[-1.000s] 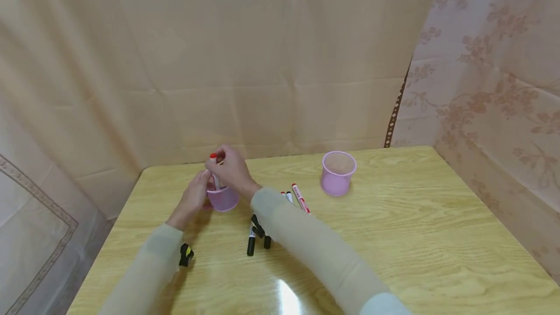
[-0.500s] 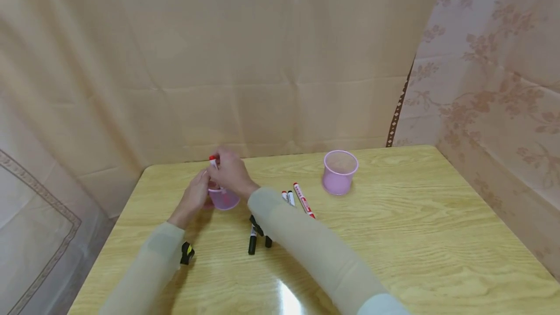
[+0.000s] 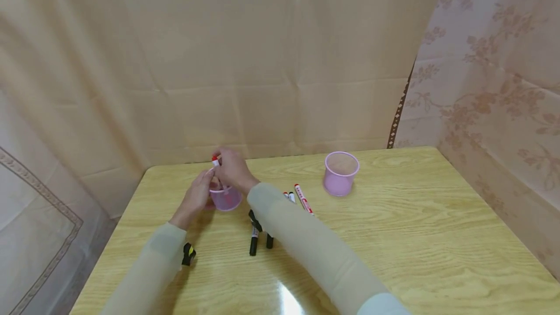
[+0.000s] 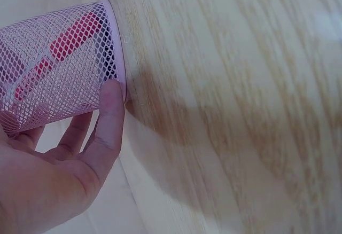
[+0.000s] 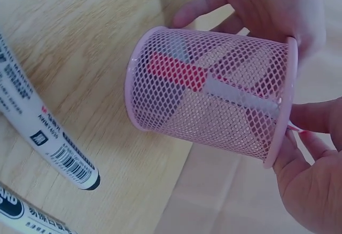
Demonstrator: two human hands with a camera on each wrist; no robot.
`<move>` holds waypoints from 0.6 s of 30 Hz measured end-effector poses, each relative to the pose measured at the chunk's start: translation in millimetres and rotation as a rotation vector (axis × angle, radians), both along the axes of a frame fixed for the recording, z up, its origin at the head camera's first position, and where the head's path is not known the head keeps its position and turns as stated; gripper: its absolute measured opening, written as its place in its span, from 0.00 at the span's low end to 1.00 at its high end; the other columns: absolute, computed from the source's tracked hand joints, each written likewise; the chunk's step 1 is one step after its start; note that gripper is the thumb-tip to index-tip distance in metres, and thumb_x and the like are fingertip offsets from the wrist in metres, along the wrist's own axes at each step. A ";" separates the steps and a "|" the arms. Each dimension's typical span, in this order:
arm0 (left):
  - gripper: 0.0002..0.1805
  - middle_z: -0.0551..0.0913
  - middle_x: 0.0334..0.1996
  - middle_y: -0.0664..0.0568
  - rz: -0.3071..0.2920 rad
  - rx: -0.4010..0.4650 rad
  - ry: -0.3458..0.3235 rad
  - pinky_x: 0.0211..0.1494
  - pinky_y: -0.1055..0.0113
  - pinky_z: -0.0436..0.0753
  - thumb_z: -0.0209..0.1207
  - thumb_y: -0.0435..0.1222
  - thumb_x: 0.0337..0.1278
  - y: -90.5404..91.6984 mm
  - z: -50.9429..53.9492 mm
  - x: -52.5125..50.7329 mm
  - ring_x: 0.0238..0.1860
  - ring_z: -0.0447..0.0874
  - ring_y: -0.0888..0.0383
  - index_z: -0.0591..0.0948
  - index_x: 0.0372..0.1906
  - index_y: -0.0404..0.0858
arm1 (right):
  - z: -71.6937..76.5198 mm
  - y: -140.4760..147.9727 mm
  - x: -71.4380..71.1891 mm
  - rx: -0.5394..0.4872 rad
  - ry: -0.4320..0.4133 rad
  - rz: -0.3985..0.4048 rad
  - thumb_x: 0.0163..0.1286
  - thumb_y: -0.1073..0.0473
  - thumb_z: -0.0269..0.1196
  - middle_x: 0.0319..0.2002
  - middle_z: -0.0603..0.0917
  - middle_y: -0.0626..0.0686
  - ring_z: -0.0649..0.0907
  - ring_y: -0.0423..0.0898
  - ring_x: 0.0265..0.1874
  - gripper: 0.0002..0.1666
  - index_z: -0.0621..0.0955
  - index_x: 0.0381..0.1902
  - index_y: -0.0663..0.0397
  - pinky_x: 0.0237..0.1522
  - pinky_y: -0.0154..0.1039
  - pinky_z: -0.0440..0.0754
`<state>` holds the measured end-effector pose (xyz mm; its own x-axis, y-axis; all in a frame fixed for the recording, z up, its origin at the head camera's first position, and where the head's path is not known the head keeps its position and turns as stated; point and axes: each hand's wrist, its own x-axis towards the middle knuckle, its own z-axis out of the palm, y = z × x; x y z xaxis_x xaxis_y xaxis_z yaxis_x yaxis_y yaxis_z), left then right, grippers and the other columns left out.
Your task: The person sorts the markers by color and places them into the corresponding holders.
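Observation:
My left hand (image 3: 197,196) holds a pink mesh pen cup (image 3: 226,200) around its side at the table's far left. In the left wrist view its fingers (image 4: 109,114) curve along the mesh wall. My right hand (image 3: 235,169) is over the cup's mouth and pinches a red-and-white marker (image 3: 215,161) that reaches down inside. Through the mesh in the right wrist view, the marker's red part (image 5: 176,72) is low in the cup and its pale barrel (image 5: 240,94) runs to the rim. The right fingertips partly hide its upper end.
A second pink mesh cup (image 3: 339,181) stands upright at the back right. Between the cups lie a red-and-white marker (image 3: 303,198) and several others, partly under the right sleeve. Black-capped markers (image 3: 253,243) point toward the front. A beige curtain (image 3: 280,72) hangs behind the wooden table (image 3: 420,227).
The right hand has lowered the marker a little into the cup, and its red part now shows through the mesh. The left hand keeps its hold. The loose markers and second cup stay put.

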<state>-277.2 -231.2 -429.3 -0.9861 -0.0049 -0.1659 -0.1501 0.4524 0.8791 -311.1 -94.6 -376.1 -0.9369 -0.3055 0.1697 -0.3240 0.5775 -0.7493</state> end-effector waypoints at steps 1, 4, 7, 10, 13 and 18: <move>0.36 0.72 0.64 0.33 0.001 0.003 0.001 0.44 0.46 0.87 0.30 0.62 0.78 0.1 0.0 -0.1 0.64 0.71 0.36 0.67 0.67 0.39 | 0.5 0.5 -0.3 -0.013 -0.016 -0.002 0.67 0.68 0.67 0.47 0.86 0.54 0.84 0.45 0.43 0.21 0.81 0.58 0.58 0.41 0.31 0.82; 0.35 0.72 0.64 0.33 -0.002 0.007 0.000 0.44 0.46 0.87 0.30 0.61 0.79 0.4 -0.2 0.0 0.64 0.71 0.35 0.66 0.69 0.40 | 1.0 1.3 -1.3 -0.042 -0.054 -0.019 0.66 0.68 0.67 0.44 0.86 0.53 0.84 0.44 0.41 0.22 0.82 0.58 0.56 0.40 0.31 0.81; 0.34 0.72 0.63 0.34 0.001 0.007 0.000 0.43 0.46 0.87 0.29 0.59 0.79 0.9 -0.4 0.3 0.63 0.72 0.36 0.66 0.70 0.40 | 0.5 1.3 -2.3 -0.058 -0.069 -0.031 0.65 0.67 0.69 0.41 0.86 0.51 0.83 0.43 0.38 0.23 0.83 0.58 0.55 0.39 0.32 0.81; 0.33 0.73 0.62 0.33 0.010 0.001 0.007 0.42 0.47 0.87 0.27 0.58 0.80 1.4 -0.5 1.0 0.61 0.72 0.37 0.67 0.69 0.41 | -1.4 1.3 -3.4 -0.081 -0.077 -0.029 0.64 0.66 0.69 0.39 0.85 0.49 0.82 0.42 0.37 0.22 0.83 0.57 0.53 0.37 0.32 0.80; 0.33 0.74 0.61 0.32 0.017 0.013 0.019 0.42 0.47 0.87 0.25 0.56 0.81 2.1 -0.5 1.8 0.61 0.73 0.36 0.67 0.68 0.39 | -4.7 2.1 -6.0 -0.137 -0.087 -0.036 0.65 0.65 0.69 0.38 0.84 0.48 0.81 0.41 0.35 0.20 0.84 0.55 0.52 0.36 0.32 0.80; 0.32 0.74 0.61 0.32 0.009 0.017 0.028 0.42 0.46 0.87 0.24 0.55 0.81 1.8 -0.4 1.7 0.60 0.74 0.36 0.67 0.67 0.38 | -11.1 2.7 -12.0 -0.188 -0.086 -0.052 0.65 0.64 0.70 0.34 0.83 0.46 0.81 0.41 0.33 0.16 0.84 0.51 0.51 0.34 0.32 0.79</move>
<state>-275.5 -229.4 -429.7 -0.9903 -0.0111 -0.1388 -0.1297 0.4359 0.8906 -323.2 -91.9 -387.1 -0.9640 -0.2271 0.1380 -0.2280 0.4396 -0.8688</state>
